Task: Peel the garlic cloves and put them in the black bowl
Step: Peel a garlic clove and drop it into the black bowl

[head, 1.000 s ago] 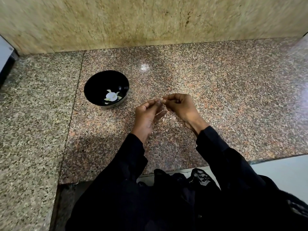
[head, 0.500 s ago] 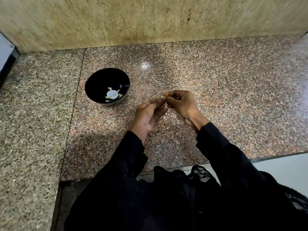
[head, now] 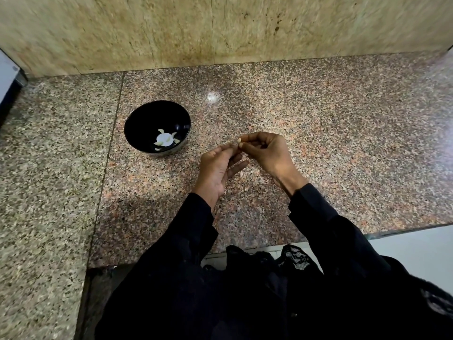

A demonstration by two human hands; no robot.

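Head | garlic clove [head: 239, 141] mostly hidden, pinched between left hand [head: 217, 168] and right hand [head: 266, 153]

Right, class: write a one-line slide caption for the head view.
Both hands, left and right, pinch a garlic clove beside the black bowl on the granite counter.

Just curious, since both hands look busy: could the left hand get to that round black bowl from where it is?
Probably yes. The left hand hangs just right of the round black bowl, with only bare speckled granite counter between them, though its fingertips pinch a small garlic clove.
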